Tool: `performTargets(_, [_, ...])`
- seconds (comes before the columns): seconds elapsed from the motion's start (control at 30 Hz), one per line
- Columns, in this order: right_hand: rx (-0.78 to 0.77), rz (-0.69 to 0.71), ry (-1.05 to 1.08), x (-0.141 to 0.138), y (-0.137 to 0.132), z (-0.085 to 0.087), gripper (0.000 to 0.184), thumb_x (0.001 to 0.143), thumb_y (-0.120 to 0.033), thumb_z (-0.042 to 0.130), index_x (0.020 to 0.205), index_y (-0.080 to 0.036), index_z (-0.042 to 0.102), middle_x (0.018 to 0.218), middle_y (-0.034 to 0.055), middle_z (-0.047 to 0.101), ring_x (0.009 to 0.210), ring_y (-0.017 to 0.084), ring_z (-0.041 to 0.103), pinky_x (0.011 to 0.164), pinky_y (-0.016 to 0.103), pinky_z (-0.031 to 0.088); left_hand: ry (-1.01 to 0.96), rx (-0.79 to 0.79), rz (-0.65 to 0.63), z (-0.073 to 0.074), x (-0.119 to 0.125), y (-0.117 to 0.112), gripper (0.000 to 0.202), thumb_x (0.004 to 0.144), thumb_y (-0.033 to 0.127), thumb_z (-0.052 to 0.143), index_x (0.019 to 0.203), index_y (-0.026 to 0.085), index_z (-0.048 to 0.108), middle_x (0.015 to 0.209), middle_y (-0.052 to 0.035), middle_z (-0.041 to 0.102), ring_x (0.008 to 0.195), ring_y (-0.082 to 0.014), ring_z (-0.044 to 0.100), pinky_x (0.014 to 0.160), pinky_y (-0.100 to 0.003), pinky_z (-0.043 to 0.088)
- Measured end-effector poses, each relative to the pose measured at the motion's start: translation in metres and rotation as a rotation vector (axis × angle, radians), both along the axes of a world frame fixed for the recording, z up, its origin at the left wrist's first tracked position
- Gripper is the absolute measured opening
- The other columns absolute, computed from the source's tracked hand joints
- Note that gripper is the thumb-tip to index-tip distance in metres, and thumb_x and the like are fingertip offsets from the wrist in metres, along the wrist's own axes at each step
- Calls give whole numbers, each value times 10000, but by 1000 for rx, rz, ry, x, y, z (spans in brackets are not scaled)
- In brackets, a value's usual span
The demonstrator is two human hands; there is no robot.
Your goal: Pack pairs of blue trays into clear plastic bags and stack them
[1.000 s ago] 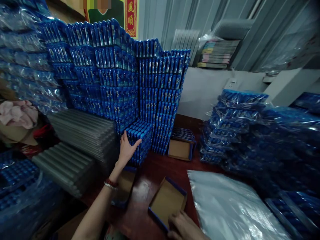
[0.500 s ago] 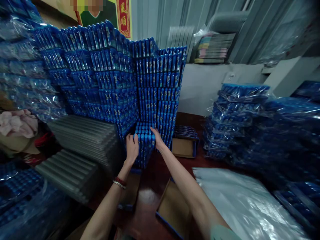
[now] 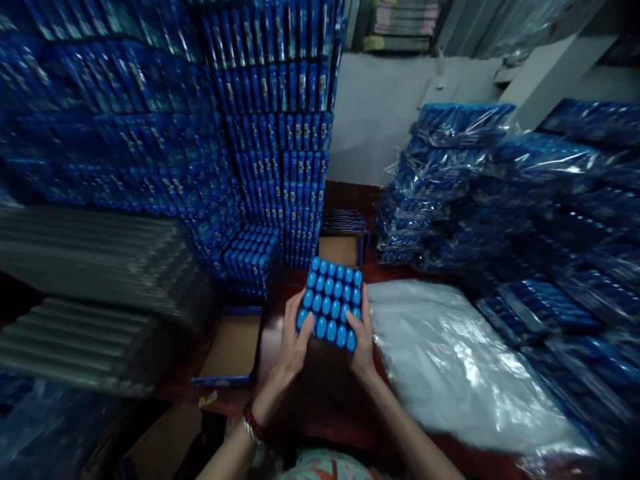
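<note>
Between my two hands is a block of blue round-capped tubes (image 3: 330,303), packed in several rows with the cap ends facing up towards me. My left hand (image 3: 296,333) grips its left side, the thumb over the near corner caps. On the right side, my right hand (image 3: 361,330) presses with the thumb on the caps and the fingers along the edge. The block is over the dark red table (image 3: 325,400); its underside is hidden. Behind and to the left, a similar block of tubes (image 3: 250,250) stands against the tall stacks.
Tall stacks of blue packs (image 3: 280,133) rise at the back left. Grey ridged stacks (image 3: 90,260) lie left, beside an open cardboard tray (image 3: 233,347). Another tray (image 3: 340,250) stands behind. Clear plastic bags (image 3: 440,353) lie right, before film-wrapped blue bundles (image 3: 435,180).
Both hands have come back from the stack towards me, carrying the block of tubes. My view has tilted down and moved nearer. The tray formerly under my right arm no longer shows.
</note>
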State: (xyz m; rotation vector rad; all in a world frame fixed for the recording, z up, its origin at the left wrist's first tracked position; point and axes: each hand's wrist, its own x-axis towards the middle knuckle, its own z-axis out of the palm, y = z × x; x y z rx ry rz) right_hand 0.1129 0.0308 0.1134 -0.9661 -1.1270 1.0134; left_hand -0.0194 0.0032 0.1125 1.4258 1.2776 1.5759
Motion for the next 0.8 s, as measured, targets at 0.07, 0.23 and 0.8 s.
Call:
performTargets(0.07, [-63, -114, -199, 19, -30, -38, 648, 884, -374, 380, 1465, -275, 110, 1531, -11, 140, 1398, 221, 164, 1124, 462, 194, -27, -118, -71, -31, 16, -15, 425, 901, 393, 406, 1296, 240, 435, 1328, -79, 478, 1229, -208, 452, 1052, -378, 350])
performTargets(0.23, [-236, -55, -589, 38, -71, -108, 673, 901, -457, 361, 1470, -259, 61, 1534, 42, 122, 1410, 252, 81, 1118, 550, 100, 133, -290, -35, -80, 22, -41, 380, 905, 391, 386, 1236, 243, 500, 1307, -75, 519, 1261, -220, 427, 1109, -476, 246])
performTargets(0.8, [-181, 192, -704, 63, 10, -81, 364, 903, -459, 402, 1114, -261, 624, 1215, 57, 593, 1234, 242, 436, 1089, 535, 187, 461, -313, -322, -68, 28, 32, 441, 905, 407, 374, 1293, 223, 476, 1287, -90, 499, 1227, -190, 463, 1069, -401, 339])
